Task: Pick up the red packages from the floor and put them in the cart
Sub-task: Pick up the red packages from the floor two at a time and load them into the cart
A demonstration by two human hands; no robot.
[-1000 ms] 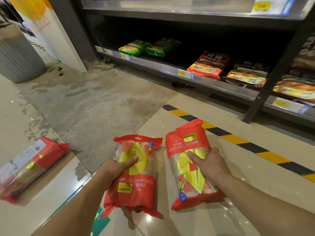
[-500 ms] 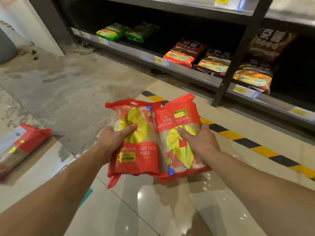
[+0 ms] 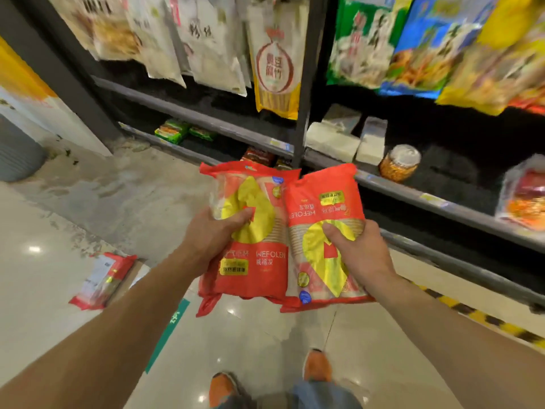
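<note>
From the head camera, looking down past my forearms: my left hand [image 3: 211,240] is closed round the left red-and-yellow plastic package of stacked paper cups [image 3: 250,231], thumb across its yellow front and the other fingers tucked out of sight behind it. My right hand [image 3: 361,252] grips the right red-and-yellow plastic package [image 3: 321,240] the same way, thumb pressed on the yellow patch. The two packs are held up in front of me, clear of the glossy tiled floor [image 3: 265,349], side by side with their inner edges touching or slightly overlapping; the right one is turned upside down, its print inverted.

A third red package with a white label [image 3: 101,280] lies flat on the floor well off to my left, untouched.

I judge the step in hand to be the carry: two packs lifted, none yet in the cart. The next move calls for turning to find the cart, which is nowhere in this view, then lowering both packs in and letting go, and afterwards fetching the third.

The dark metal shelving [image 3: 300,84] ahead is badly blurred; its hanging bags and labels cannot be read. My orange shoes [image 3: 317,367] show at the bottom edge, partly cut off.
</note>
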